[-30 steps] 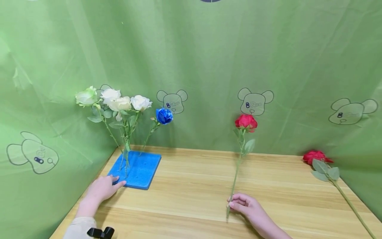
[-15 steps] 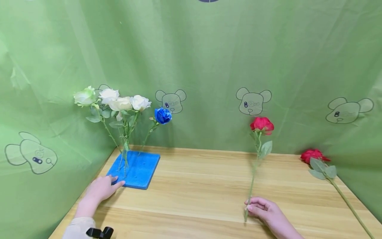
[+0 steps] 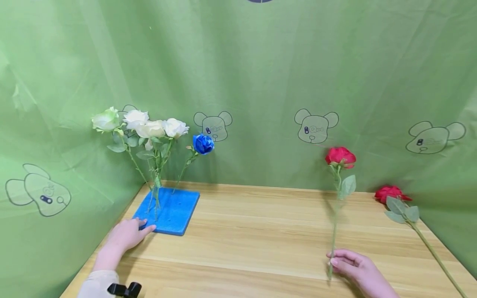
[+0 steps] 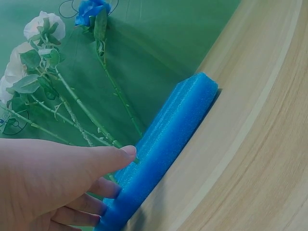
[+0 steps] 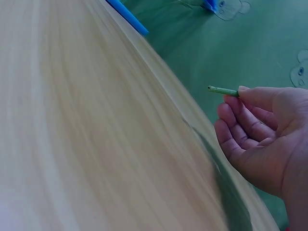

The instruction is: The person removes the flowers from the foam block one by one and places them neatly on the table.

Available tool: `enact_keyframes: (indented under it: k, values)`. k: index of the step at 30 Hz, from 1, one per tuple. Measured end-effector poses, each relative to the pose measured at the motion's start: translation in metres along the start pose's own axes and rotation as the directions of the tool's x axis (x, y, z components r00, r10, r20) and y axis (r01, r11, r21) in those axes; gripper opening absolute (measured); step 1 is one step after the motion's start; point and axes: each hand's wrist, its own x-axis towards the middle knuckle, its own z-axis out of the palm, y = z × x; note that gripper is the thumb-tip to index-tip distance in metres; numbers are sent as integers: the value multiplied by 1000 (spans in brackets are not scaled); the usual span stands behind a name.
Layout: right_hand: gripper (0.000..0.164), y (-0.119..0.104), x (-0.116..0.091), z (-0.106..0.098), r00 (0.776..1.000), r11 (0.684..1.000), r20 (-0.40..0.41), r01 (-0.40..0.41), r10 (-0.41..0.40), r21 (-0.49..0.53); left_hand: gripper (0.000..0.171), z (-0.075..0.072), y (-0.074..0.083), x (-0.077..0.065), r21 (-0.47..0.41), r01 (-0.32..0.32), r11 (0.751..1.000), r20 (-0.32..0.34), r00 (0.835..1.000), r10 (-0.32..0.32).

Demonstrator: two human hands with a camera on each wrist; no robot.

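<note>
In the head view my right hand (image 3: 357, 268) pinches the lower stem of a red rose (image 3: 340, 157) between thumb and fingers. The rose stands nearly upright over the table's right half, bloom up. Its cut stem end (image 5: 222, 90) sticks out past my thumb in the right wrist view. My left hand (image 3: 126, 235) rests at the front-left corner of a blue foam board (image 3: 178, 219); the left wrist view has the thumb (image 4: 115, 156) fairly straight against the foam. Several white roses (image 3: 150, 129) and one blue rose (image 3: 203, 144) stand in the board.
A second red rose (image 3: 390, 193) lies along the right side of the wooden table (image 3: 238, 248), its stem running to the front. Green cloth (image 3: 253, 82) printed with bear heads walls the back and sides. A black clip-like part (image 3: 126, 289) sits by my left sleeve.
My right hand has carried the red rose to the right and slightly toward me, closer to the rose lying there. My left hand stays at the foam board.
</note>
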Motion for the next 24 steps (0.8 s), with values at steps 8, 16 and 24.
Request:
enact_keyframes:
  k: [8,16,24]
  values:
    - [28,-1,-12,-28,990,993,73,-120,120,-13,63,-1,-1,-1,3,0,1000,2,1000,0]
    - [38,0,-19,-60,938,976,331,-161,104,149,63,0,-2,-3,2,4,1000,12,1000,-4]
    - [41,5,-24,-86,897,955,419,-235,142,180,66,4,-6,-6,-1,13,1000,18,1000,-13]
